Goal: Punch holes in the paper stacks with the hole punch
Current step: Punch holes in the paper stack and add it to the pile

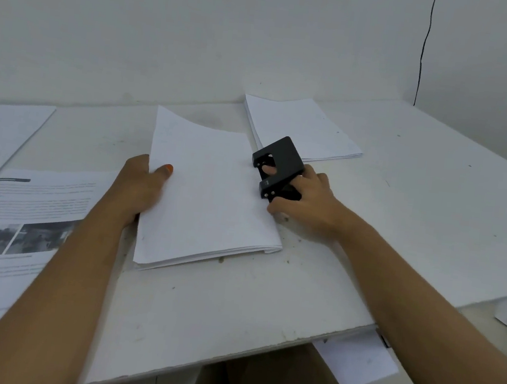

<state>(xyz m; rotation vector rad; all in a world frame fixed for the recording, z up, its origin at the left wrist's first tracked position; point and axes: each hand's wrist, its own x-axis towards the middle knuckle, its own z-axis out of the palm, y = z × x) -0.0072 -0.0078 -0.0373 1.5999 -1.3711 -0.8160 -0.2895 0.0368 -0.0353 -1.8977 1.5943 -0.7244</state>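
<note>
A stack of blank white paper [210,199] lies in the middle of the white table [233,303]. My left hand [142,185] grips the stack's left edge, thumb on top, and the far left corner curls up. A black hole punch [279,166] sits at the stack's right edge. My right hand [305,201] holds the punch from the right, with one fingertip showing through its opening. A second blank paper stack [300,127] lies behind the punch, near the wall.
Printed sheets with text and photos [22,216] cover the table's left side, with another white sheet [0,128] behind them. A black cable [423,53] hangs down the wall at right. Loose paper [356,358] sticks out below the table's front edge.
</note>
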